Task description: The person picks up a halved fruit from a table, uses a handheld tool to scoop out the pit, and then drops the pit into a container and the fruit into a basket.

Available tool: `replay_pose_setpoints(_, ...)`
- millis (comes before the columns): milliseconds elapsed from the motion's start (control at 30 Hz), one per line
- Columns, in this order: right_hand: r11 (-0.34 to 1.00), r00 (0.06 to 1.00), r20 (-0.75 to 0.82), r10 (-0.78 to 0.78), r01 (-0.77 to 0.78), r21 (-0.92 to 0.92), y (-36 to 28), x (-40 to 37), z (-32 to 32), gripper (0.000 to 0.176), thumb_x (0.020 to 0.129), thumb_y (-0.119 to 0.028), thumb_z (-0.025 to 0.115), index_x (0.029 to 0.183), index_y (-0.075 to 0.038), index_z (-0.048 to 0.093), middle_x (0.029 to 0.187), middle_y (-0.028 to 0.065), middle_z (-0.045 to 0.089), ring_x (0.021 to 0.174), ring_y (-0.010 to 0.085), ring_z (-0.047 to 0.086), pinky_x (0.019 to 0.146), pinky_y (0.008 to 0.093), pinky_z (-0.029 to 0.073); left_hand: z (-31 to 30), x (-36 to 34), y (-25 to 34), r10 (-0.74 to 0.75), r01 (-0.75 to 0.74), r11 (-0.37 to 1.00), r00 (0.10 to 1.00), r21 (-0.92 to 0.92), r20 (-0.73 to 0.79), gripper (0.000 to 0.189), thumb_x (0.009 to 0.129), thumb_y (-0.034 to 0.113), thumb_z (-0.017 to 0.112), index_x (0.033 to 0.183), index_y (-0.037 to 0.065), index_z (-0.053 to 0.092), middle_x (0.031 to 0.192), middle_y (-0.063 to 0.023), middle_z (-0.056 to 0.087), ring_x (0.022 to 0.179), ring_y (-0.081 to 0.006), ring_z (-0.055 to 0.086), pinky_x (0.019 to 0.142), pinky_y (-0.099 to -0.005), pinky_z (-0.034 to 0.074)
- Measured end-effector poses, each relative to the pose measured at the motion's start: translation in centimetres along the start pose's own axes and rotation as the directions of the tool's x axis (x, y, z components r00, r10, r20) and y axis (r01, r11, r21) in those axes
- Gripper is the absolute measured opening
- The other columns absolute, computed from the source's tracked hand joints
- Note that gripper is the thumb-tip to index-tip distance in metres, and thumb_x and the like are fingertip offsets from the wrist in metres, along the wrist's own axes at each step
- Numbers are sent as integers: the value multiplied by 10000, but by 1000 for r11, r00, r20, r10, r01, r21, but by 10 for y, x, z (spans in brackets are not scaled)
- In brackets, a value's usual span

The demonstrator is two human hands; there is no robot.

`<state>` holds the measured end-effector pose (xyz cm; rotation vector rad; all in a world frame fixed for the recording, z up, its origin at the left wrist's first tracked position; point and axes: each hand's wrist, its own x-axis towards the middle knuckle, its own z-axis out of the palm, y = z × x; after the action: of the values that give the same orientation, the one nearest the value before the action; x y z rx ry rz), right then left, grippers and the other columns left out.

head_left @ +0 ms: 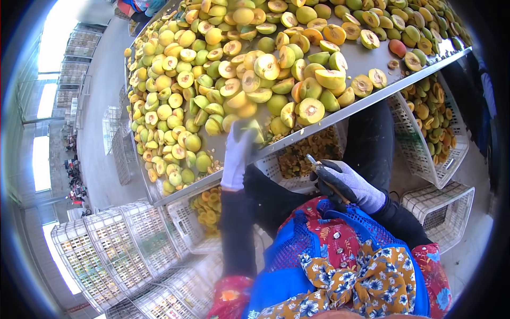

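Note:
My left hand [241, 146], in a pale glove with dark fingers, is at the near edge of the metal table [366, 98], right beside the heap of halved yellow-green stone fruit [255, 80]. Motion smears its fingers, and a blurred greenish fruit half [254, 132] overlaps them, so I cannot tell whether it is held. Lower and to the right, in front of my body, my right hand [353, 183] is closed around a slim tool [337, 192] with a brown handle and a short metal tip. Many cut faces show brown stones, such as one fruit half [311, 110] near the edge.
Below the table edge sits a crate of brownish pieces [311, 154]. A white crate of fruit halves [425, 122] leans at the right, above another white crate [441, 212]. Stacked crates [114, 250] stand at the lower left. Part of another person [139, 8] shows at the top.

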<state>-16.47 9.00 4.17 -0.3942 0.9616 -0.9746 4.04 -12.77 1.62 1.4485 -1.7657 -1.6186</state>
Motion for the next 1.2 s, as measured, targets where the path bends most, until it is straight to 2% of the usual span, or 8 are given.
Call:
replay_pose_setpoints(100, 983, 998, -14, -63, 60, -173, -15, -1, 11, 301, 1002, -348, 521, 1005, -51, 566, 621, 32, 548, 497, 141, 548, 475, 270, 436, 0, -26, -21, 78, 43, 806, 981, -590, 178, 464, 898, 271, 494, 1298, 38, 470, 991, -124, 621, 751, -240, 651, 617, -315, 551)
replay_pose_setpoints(233, 461, 862, 167, -479, 410, -787, -13, 5, 18, 252, 970, -258, 535, 1050, -19, 522, 673, 206, 586, 625, 381, 608, 548, 457, 466, 29, -60, -5, -71, 238, 503, 969, -831, 235, 554, 972, 506, 450, 1299, 59, 478, 1081, -184, 632, 916, -288, 657, 747, -360, 575)
replay_pose_setpoints(567, 357, 823, 82, -562, 332, -873, 8, 10, 32, 267, 961, -217, 559, 1037, 17, 454, 574, 194, 543, 545, 385, 596, 480, 483, 430, 85, -92, 14, 54, -30, 775, 998, -631, 19, 518, 1039, 497, 321, 1187, 37, 506, 1078, -193, 652, 987, -261, 638, 901, -346, 507)
replay_pose_setpoints(667, 198, 746, 217, -630, 424, -884, 8, 9, 35, 233, 972, -174, 526, 1040, 44, 476, 684, 220, 557, 546, 386, 579, 486, 476, 436, 90, -97, 15, 38, -56, 800, 998, -597, -42, 524, 1043, 491, 313, 1182, 25, 508, 1034, -159, 652, 962, -228, 633, 886, -331, 506)
replay_pose_setpoints(767, 403, 852, 67, -520, 313, -860, 14, 9, 41, 209, 973, -124, 487, 1058, 66, 510, 835, 252, 543, 583, 374, 577, 490, 462, 446, 95, -102, 20, 122, -171, 873, 983, -457, -134, 526, 1043, 487, 317, 1173, 17, 512, 1005, -139, 648, 933, -202, 624, 862, -311, 503)
replay_pose_setpoints(867, 199, 834, 260, -487, 396, -896, 17, 10, 36, 222, 976, -126, 466, 1064, 68, 531, 946, 260, 526, 710, 370, 597, 567, 461, 469, 103, -102, 13, 196, -270, 882, 955, -386, -221, 505, 1046, 466, 333, 1147, 10, 524, 993, -128, 643, 904, -182, 616, 827, -295, 503)
replay_pose_setpoints(1033, 782, 944, 163, -286, 328, -530, -4, 5, 34, 236, 986, -170, 464, 1059, 48, 517, 949, 237, 547, 868, 375, 594, 704, 475, 466, 106, -94, -8, 244, -331, 891, 926, -311, -287, 432, 1055, 385, 358, 1098, 2, 553, 978, -121, 636, 872, -170, 613, 777, -286, 508)
replay_pose_setpoints(1200, 571, 909, 47, -414, 299, -765, 4, 11, 29, 273, 1006, -243, 473, 1027, 27, 510, 856, 252, 569, 777, 427, 601, 660, 501, 473, 91, -80, -2, 259, -252, 965, 956, 70, -136, 406, 1054, 367, 368, 1082, 20, 576, 956, -127, 636, 894, -197, 621, 780, -296, 517)
